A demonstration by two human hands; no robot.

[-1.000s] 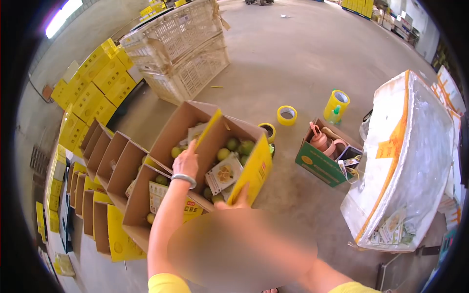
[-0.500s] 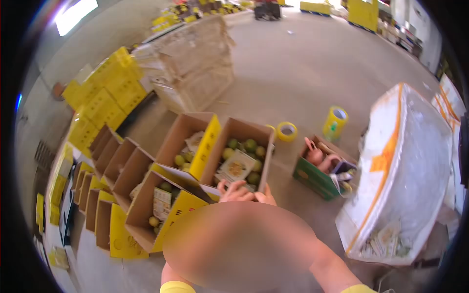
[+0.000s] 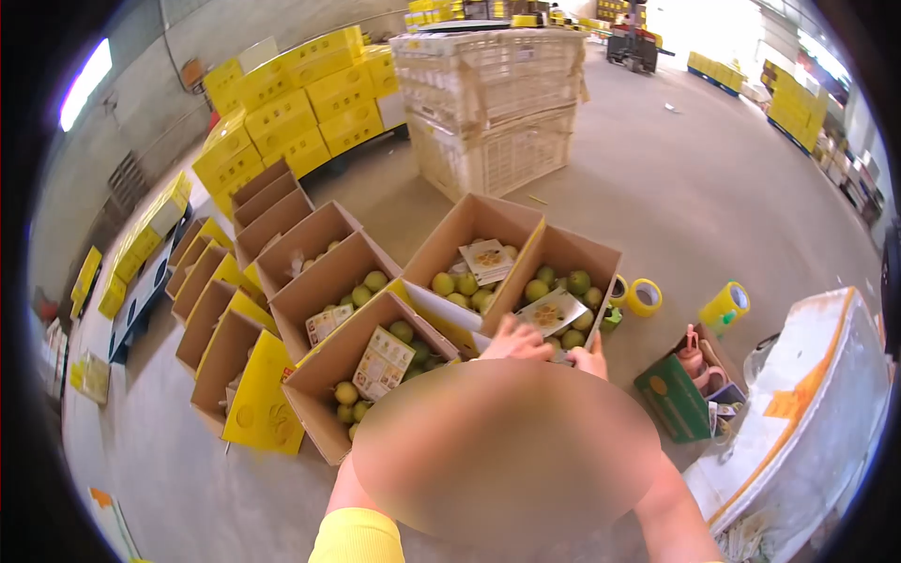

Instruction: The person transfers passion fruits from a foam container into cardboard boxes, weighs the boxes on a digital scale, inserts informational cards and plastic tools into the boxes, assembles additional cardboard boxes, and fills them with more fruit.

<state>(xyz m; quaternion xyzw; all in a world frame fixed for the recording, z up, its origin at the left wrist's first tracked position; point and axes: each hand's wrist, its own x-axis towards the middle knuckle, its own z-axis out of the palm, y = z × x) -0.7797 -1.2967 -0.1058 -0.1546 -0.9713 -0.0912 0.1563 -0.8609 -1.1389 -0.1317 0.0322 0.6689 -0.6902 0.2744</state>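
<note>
Left hand (image 3: 516, 340) has come away from the yellow wall between two cartons, where it lay a second ago, down to the near rim of the right-hand carton (image 3: 584, 248); view swung too, crates now nearer mid-picture. Yellow sleeve (image 3: 357, 537) closest, forearms partly lost in a blur. Left hand: fingers bent at that near rim, beside the card; cannot tell whether they grip. Right hand (image 3: 589, 360): at the same carton's near right corner, a digit up along the edge; firmness of hold cannot be told. Carton stands open on the floor, green round fruit (image 3: 579, 281) inside, printed card (image 3: 554, 311) lying on top. Left of the hands, a front carton (image 3: 314, 389), open, fruit and a larger card (image 3: 381, 364) within. Just left of the handled one, a neighbouring carton (image 3: 474, 218), likewise fruit and card. Rightward: green box (image 3: 674, 399) with a pink bottle (image 3: 692, 357), near a white foam box (image 3: 793, 375). Slightly beyond, yellow tape roll (image 3: 632, 300) on the floor. Farther: pale crates (image 3: 497, 94), stacked; yellow boxes (image 3: 291, 108) piled left of them. Farthest, a dark wheeled machine (image 3: 633, 49).
</note>
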